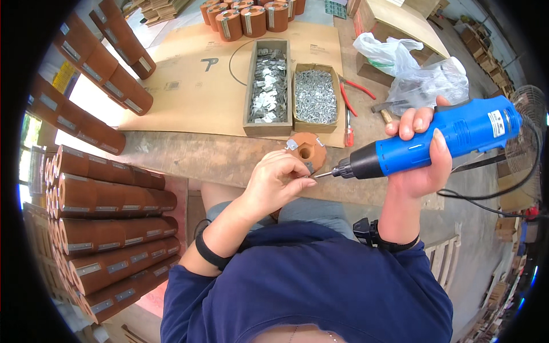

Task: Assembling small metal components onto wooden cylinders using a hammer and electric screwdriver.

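My right hand (423,154) is wrapped round a blue corded electric screwdriver (457,137), its black nose pointing left. The thin bit (325,174) reaches to the fingertips of my left hand (280,176), which are pinched together at its tip. Whatever they hold there is too small to make out. Just behind my left fingers, a short reddish-brown cylinder (314,146) with a centre hole sits at the near edge of the workbench (223,151). Small metal plates show on its side, and my fingers hide part of it.
Beyond lie a wooden tray (250,108) of metal plates, a box (314,127) of screws, red-handled pliers (349,97) and plastic bags (429,80). Finished-looking cylinders (251,22) stand at the back. Long stacks of cylinders (117,194) fill the left. The screwdriver's cord (486,197) hangs at right.
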Demonstrator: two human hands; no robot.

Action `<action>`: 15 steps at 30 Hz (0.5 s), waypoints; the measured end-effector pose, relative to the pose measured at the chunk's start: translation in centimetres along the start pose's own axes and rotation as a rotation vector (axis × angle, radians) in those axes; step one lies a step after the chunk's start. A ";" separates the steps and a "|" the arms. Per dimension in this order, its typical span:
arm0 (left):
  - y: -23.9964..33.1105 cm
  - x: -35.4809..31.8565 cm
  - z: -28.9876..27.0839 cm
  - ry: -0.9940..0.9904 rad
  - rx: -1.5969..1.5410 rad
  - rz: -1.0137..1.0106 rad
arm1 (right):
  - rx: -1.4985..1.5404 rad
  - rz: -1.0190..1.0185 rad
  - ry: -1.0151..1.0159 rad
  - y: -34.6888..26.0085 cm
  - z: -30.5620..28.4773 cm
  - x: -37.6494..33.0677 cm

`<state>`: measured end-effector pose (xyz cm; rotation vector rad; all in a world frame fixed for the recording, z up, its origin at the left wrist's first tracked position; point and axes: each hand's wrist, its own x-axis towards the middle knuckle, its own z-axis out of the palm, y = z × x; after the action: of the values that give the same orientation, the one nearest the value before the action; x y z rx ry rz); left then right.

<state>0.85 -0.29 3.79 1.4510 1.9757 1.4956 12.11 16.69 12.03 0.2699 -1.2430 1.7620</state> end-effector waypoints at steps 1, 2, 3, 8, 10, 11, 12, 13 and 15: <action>-0.1 -0.1 0.1 0.015 -0.031 0.009 | -0.003 0.001 0.000 0.1 0.3 -0.2; -0.1 -0.3 0.1 0.030 -0.062 0.017 | 0.022 -0.011 -0.005 0.1 0.5 -0.3; -0.1 -0.3 0.1 0.030 -0.065 0.016 | 0.047 -0.022 -0.010 0.2 0.6 -0.5; -0.2 -0.6 0.4 0.041 -0.075 0.036 | 0.004 0.010 0.018 0.4 1.1 -1.1; -0.4 -0.8 0.6 0.051 -0.069 0.031 | -0.008 0.020 0.026 0.4 1.2 -1.1; -0.4 -0.9 0.7 0.060 -0.062 0.027 | -0.009 0.021 0.026 0.4 1.2 -1.1; -0.3 -0.9 0.7 0.059 -0.063 0.027 | -0.025 0.016 -0.002 0.4 1.3 -1.1; -0.3 -0.8 0.7 0.047 -0.081 0.001 | -0.040 0.011 -0.029 0.4 1.3 -1.1; -0.4 -0.7 0.8 0.034 -0.100 -0.025 | -0.047 0.010 -0.050 0.4 1.5 -1.1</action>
<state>1.57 -0.41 2.89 1.3639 1.9023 1.5939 11.93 14.82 11.83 0.2821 -1.3219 1.7413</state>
